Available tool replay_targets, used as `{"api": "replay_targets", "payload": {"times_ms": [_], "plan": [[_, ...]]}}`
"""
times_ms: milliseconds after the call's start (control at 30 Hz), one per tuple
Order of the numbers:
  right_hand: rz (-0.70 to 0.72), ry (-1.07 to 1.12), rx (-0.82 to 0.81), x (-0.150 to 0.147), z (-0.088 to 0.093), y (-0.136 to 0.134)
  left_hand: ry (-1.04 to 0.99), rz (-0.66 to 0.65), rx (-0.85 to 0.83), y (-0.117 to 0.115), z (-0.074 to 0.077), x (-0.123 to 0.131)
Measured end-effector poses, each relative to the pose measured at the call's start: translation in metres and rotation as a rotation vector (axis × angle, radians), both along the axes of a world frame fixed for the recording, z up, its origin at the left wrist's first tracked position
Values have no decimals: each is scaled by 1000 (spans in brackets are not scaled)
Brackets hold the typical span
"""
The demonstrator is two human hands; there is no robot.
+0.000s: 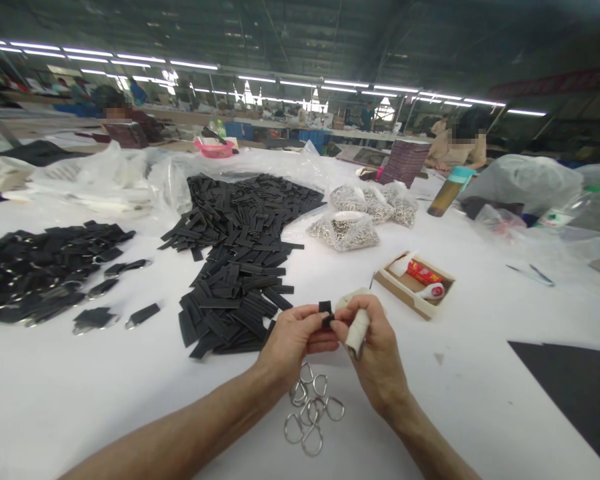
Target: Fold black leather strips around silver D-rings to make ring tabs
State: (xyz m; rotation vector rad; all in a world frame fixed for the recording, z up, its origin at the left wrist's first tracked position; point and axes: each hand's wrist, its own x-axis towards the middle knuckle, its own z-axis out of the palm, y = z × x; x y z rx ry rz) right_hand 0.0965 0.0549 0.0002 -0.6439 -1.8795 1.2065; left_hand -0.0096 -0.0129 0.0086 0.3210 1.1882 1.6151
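Observation:
A short black webbing strap [325, 307] is bent between the fingertips of both hands. My left hand [300, 333] is closed in a pinch on it. The fingertips of my right hand [377, 353] meet the strap from the other side. Wrapped in that same hand is a tool with a beige, cloth-wrapped handle [359, 331]; its thin metal end shows beyond the knuckles, and the rest is hidden. Below the hands lie several loose metal D-rings [311, 408]. Any ring inside the fold is hidden by my fingers.
A big pile of black straps [240, 267] lies ahead. Ringed straps [40, 267] are heaped at left. Bags of metal rings [347, 230], a shallow box [415, 283] with glue, a bottle [450, 192] and tweezers [533, 275] stand to the right. Co-workers sit farther back.

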Motion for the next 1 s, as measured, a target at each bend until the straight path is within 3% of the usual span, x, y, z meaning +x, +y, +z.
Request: {"api": "replay_targets", "payload": {"times_ms": [267, 400, 1000], "plan": [[-13, 62, -211, -1, 8, 4, 208, -56, 129, -4, 1, 6], [11, 93, -270, -2, 10, 5, 284, -71, 89, -3, 4, 7], [25, 77, -348, -3, 4, 10, 363, -71, 30, -3, 0, 5]]}}
